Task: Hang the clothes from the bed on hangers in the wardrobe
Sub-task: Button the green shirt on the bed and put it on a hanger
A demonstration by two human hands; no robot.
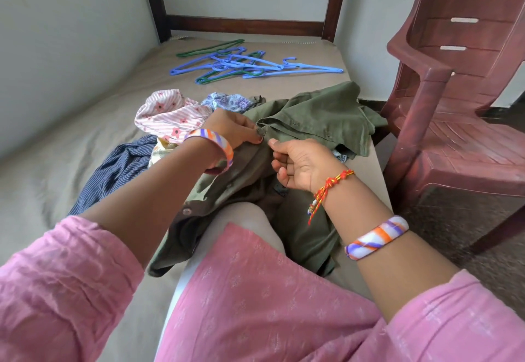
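Left hand [235, 130] pinches the olive shirt [312, 117]; right hand [301, 163] hovers beside it, fingers loosely curled, empty.

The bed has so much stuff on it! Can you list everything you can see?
olive shirt: one, olive green, near side of the bed, over the person's lap
striped floral garment: one, pink and white, left of the olive shirt
printed garment: one, pale blue and white, behind the left hand
pinstriped garment: one, navy, under the left forearm
hangers: a tangled pile, blue and green, far end of the bed
bed: one, beige sheet, dark wooden frame
plastic chair: one, maroon, right of the bed
left hand: pinches the olive shirt's edge
right hand: fingers loosely curled, beside that edge
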